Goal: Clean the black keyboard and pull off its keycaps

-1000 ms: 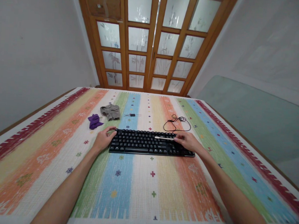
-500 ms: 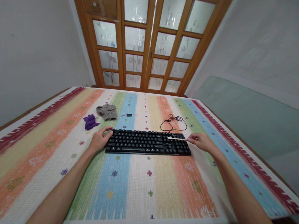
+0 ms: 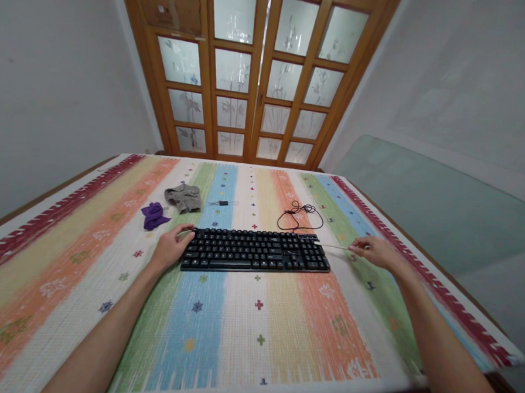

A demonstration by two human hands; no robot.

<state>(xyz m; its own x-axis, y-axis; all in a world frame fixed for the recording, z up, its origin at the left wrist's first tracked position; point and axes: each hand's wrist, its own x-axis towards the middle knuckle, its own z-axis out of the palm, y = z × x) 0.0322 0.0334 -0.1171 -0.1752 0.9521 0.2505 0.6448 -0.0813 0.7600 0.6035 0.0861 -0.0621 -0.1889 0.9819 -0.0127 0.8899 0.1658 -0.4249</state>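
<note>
A black keyboard [image 3: 255, 252] lies flat across the middle of the table. My left hand [image 3: 174, 244] grips its left end near the upper corner, the thumb and fingers closed around the edge. My right hand [image 3: 370, 251] is off the keyboard's right side, above the cloth, pinching a thin white stick [image 3: 332, 245] with a slightly thicker tip. That tip points left and is over the keyboard's upper right corner; whether it touches the keys I cannot tell. The stick's exact kind is too small to make out.
A purple cloth [image 3: 154, 216] and a grey cloth [image 3: 184, 198] lie crumpled beyond my left hand. Behind the keyboard are a small black object with thin wire ends [image 3: 223, 203] and a loosely coiled black cable [image 3: 303, 209]. A striped tablecloth [image 3: 238, 324] covers the table.
My right hand has moved right, drawing the white stick from over the number keys to the keyboard's right edge. My left hand stays on the keyboard. The view has shifted slightly.
</note>
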